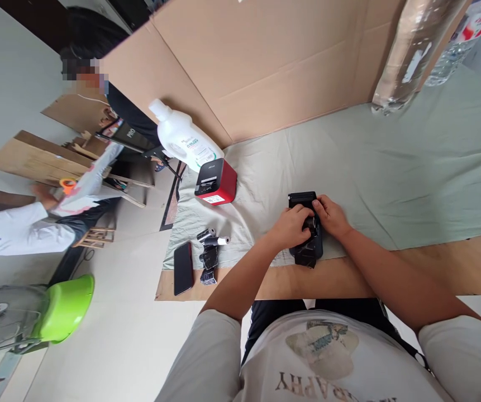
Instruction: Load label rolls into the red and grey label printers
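Observation:
A black device with an open lid [306,228] lies on the pale green cloth [391,167] near the table's front edge. My left hand [291,226] grips its left side and my right hand [331,215] holds its right side, fingers pressing a small black roll set in its middle. A crumpled black film hangs from the device's near end. To the left on the cloth lie two small black and white rolls [213,239] with black wrapping.
A red and black label printer [216,182] and a white bottle [184,139] stand at the back left. A black phone [183,267] lies by the table corner. Cardboard walls [265,61] rise behind, clear water bottles [416,50] at the top right. Other people, a fan and a green basin [66,307] are at the left.

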The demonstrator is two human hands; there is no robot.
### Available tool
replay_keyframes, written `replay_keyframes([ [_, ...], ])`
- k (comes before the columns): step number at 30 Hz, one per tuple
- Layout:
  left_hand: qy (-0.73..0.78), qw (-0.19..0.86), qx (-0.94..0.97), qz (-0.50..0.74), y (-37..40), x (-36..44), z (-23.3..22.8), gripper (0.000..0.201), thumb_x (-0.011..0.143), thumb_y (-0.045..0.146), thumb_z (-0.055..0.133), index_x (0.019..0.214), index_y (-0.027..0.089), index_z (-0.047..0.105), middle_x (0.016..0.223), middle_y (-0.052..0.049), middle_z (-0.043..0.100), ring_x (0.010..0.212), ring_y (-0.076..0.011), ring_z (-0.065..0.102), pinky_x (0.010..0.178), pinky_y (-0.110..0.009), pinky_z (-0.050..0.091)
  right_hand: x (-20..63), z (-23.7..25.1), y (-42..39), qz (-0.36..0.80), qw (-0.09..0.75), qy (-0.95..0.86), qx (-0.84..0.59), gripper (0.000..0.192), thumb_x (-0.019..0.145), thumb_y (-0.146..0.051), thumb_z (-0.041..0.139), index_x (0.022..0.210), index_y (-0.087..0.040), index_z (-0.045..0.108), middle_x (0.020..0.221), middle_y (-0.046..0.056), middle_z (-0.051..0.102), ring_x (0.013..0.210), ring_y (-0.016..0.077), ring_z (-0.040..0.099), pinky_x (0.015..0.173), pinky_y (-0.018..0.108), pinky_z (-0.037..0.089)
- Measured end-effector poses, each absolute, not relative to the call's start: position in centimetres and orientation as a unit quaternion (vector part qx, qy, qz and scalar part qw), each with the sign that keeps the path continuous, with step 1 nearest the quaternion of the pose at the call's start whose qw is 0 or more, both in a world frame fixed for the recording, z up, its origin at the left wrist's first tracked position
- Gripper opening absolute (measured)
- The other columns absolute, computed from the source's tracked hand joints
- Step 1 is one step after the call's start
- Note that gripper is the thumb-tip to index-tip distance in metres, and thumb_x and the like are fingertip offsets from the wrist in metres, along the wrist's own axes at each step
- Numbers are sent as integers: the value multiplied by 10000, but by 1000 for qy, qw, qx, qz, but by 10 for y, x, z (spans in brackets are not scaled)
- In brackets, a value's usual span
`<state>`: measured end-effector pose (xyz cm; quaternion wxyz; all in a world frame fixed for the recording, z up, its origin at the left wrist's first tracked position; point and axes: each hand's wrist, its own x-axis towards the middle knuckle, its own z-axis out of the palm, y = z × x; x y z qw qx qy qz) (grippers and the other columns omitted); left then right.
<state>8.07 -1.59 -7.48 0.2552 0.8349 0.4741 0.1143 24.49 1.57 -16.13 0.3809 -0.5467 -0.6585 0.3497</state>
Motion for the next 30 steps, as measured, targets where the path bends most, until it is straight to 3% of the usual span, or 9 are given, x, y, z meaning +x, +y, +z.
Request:
replay_keyframes([
  [4, 494, 227, 831, 118, -17, 81, -82, 336, 746, 117, 601, 1075, 174, 644, 1086, -120, 670, 1126, -340, 545, 1000, -513, 418, 245, -160, 15, 352, 375, -659, -549, 750, 858, -846, 210, 995, -232, 618, 889, 98, 714, 820, 275, 652, 688, 370, 464],
  [9, 485, 209, 836, 148, -19, 77, -92, 247, 801, 128, 600, 1032, 190, 663, 1144, -107, 624, 1093, -281, 564, 996, -472, 458, 245, -157, 15, 352, 378, -659, -547, 768, 848, -859, 203, 973, -224, 618, 852, 90, 712, 771, 256, 647, 682, 358, 469],
  [14, 513, 207, 754, 353, -25, 65, -109, 124, 907, 219, 543, 997, 203, 628, 1003, -78, 639, 1007, -219, 600, 944, -402, 489, 247, -158, 14, 356, 385, -653, -547, 757, 864, -841, 185, 966, -232, 623, 843, 84, 698, 783, 257, 641, 719, 379, 488],
  [18, 587, 252, 577, 510, -33, 53, -128, 301, 976, 454, 458, 1083, 197, 574, 1052, -93, 630, 957, -196, 620, 888, -378, 499, 246, -160, 13, 400, 413, -618, -535, 740, 898, -796, 128, 865, -253, 629, 816, 69, 676, 778, 232, 631, 728, 374, 501],
  [22, 576, 320, 543, 520, -42, 49, -146, 501, 966, 610, 395, 1210, 197, 539, 1208, -134, 608, 1084, -221, 617, 944, -403, 486, 247, -155, 12, 435, 408, -602, -531, 741, 892, -800, 153, 760, -239, 620, 834, 85, 695, 778, 219, 640, 736, 365, 508],
  [26, 573, 307, 587, 484, -50, 51, -157, 619, 949, 660, 386, 1328, 185, 506, 1264, -155, 605, 1195, -255, 577, 1056, -461, 426, 257, -141, 14, 379, 339, -653, -561, 679, 890, -788, 256, 853, -222, 629, 886, 100, 706, 810, 232, 642, 751, 369, 490],
  [30, 565, 274, 659, 414, -53, 52, -157, 660, 948, 667, 372, 1379, 185, 503, 1273, -154, 616, 1228, -281, 556, 1097, -501, 392, 265, -124, 14, 360, 152, -720, -574, 581, 905, -715, 372, 1017, -218, 652, 924, 108, 721, 845, 259, 653, 726, 363, 459],
])
